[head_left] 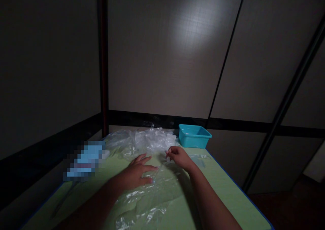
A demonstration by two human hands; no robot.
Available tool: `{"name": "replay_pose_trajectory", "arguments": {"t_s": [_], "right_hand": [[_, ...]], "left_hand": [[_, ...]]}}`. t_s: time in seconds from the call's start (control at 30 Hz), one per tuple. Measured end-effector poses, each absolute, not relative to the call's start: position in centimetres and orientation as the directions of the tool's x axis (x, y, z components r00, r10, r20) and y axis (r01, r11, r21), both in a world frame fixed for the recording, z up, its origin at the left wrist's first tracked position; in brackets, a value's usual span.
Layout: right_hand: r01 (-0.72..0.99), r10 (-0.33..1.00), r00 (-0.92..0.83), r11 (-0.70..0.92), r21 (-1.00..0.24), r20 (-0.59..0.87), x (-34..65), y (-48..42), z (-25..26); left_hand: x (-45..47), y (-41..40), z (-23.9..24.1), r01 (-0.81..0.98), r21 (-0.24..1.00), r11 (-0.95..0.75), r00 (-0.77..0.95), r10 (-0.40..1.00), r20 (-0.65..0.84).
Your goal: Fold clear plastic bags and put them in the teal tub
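A blue item [87, 157], blurred by pixels, lies at the left edge of a pale green worktop [228, 192]. To its right, a person's left hand [138, 172] is spread at the lower centre of the frame, fingers apart, over a crinkled clear sheet [158, 196]; whether the palm presses on it cannot be told. The sheet lies across the worktop at lower centre, between the two forearms. Behind it, just below mid-frame, a heap of clear plastic [154, 138] sits against the dark-banded wall [162, 71]. Right of centre, the right hand [177, 155] has its fingertips pinched together on the sheet's far end. Farther right, a turquoise tub [195, 141] stands upright at the worktop's far corner, a flat clear packet [199, 160] nearer the viewer.
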State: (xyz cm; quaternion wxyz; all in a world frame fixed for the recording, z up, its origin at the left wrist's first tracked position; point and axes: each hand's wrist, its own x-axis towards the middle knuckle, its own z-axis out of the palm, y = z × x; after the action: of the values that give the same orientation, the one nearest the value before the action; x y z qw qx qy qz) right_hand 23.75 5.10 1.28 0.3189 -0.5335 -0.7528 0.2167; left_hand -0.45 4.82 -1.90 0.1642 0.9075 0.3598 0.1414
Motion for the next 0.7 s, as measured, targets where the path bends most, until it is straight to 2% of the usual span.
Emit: {"name": "replay_pose_trajectory", "arguments": {"t_s": [0.23,0.53,0.7], "right_hand": [[0.798,0.953,-0.169,0.282,-0.533,0.251,24.1,5.1,0.5],[0.808,0.953,-0.265,0.303,-0.505,0.149,25.1,5.4,0.4],[0.861,0.97,-0.198,0.242,-0.447,0.143,25.6,5.6,0.2]], "left_hand": [[-0.4,4.5,-1.5,0.646,0.348,-0.679,0.687,0.716,0.124],[-0.6,4.7,-1.4,0.648,0.335,-0.684,0.694,0.712,0.111],[-0.8,4.9,-1.7,0.644,0.353,-0.678,0.69,0.715,0.113]]}}
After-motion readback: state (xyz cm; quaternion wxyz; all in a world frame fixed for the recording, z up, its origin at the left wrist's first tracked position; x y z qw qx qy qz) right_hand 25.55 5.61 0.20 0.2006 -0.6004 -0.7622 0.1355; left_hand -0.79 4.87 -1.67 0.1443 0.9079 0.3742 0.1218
